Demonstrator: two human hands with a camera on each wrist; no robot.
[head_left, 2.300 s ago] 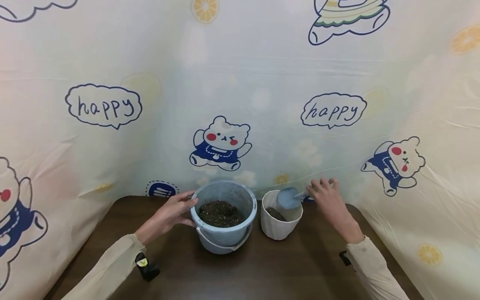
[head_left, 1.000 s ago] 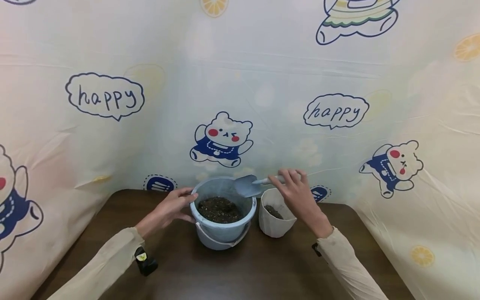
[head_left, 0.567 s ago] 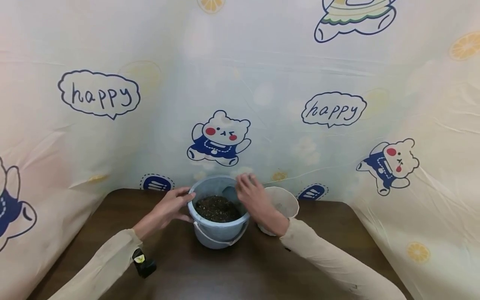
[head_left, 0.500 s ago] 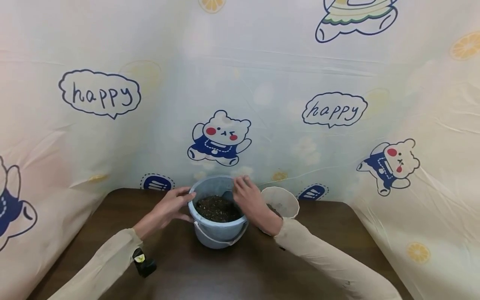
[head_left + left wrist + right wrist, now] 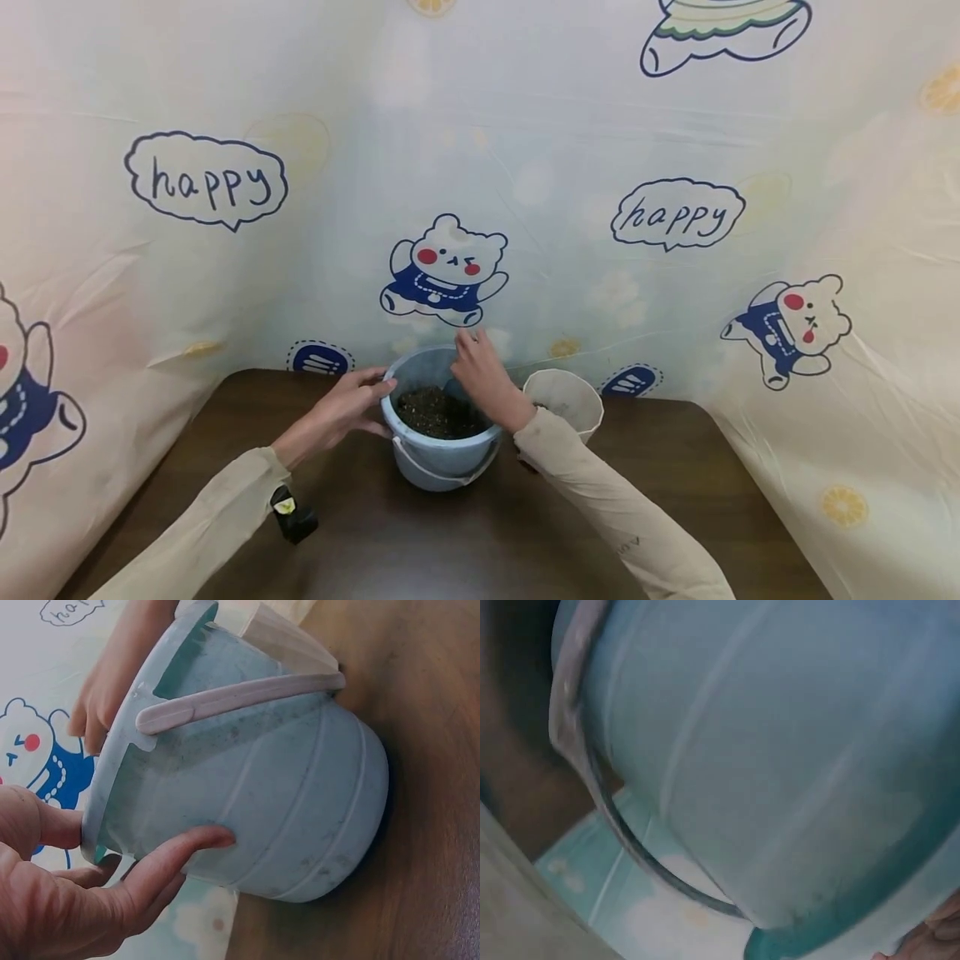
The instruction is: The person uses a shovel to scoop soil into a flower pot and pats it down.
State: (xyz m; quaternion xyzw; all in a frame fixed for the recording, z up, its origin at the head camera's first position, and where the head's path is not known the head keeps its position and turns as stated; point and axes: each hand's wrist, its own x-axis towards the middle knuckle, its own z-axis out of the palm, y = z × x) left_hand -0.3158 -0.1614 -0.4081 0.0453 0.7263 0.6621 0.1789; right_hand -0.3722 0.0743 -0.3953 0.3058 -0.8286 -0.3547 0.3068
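A light blue bucket stands upright with dark soil inside. My left hand grips its left side; in the left wrist view the thumb of that hand is at the rim and the fingers lie along the outer wall. Above the bucket's right rim, my right hand holds a small blue-grey trowel. Only a bit of the blade shows against the soil; the handle is hidden by the hand. The right wrist view is mostly filled by the bucket's wall.
A white pleated pot stands just right of the bucket, partly hidden behind the right forearm. Both are on a dark brown table. A printed cloth hangs behind and at both sides. The bucket's carrying handle hangs down in front.
My right hand has carried the trowel left from over the white pot and lowered its blade into the bucket's soil. Lately that hand has risen slightly. My left hand stays on the bucket.
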